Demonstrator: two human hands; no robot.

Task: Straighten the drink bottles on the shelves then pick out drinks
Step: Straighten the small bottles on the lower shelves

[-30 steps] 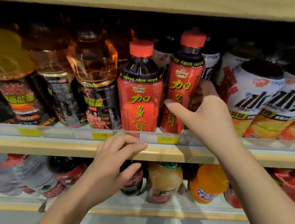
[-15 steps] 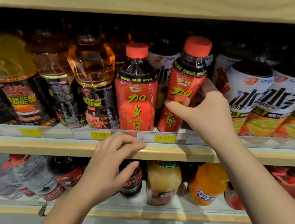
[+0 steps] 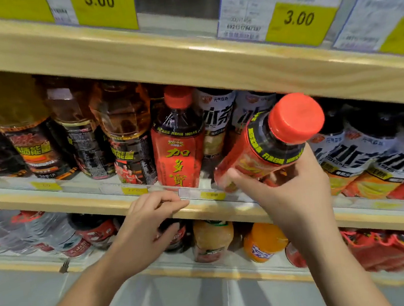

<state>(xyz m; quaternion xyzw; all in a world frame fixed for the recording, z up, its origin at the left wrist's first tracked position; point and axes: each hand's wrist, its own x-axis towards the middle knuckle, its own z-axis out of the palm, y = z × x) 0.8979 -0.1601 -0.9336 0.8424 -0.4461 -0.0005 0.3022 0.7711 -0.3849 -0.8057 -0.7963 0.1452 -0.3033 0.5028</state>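
Note:
My right hand (image 3: 292,192) grips a red-labelled bottle with a red cap (image 3: 268,142), tilted far toward me with its cap out past the shelf front. A second red-labelled bottle (image 3: 178,143) stands upright on the middle shelf just left of it. My left hand (image 3: 148,225) rests with its fingertips on the wooden front edge of that shelf (image 3: 74,201), holding nothing.
Amber energy drinks with dark labels (image 3: 122,137) stand to the left, white-and-black labelled bottles (image 3: 364,155) to the right and behind. The shelf above (image 3: 184,61) carries yellow price tags. The lower shelf holds water bottles (image 3: 48,237), orange drinks (image 3: 262,242) and red packs (image 3: 398,250).
My right hand has tipped and pulled the red-capped bottle outward from the shelf toward me. The camera has risen, showing the upper price tags. My left hand stays on the shelf edge.

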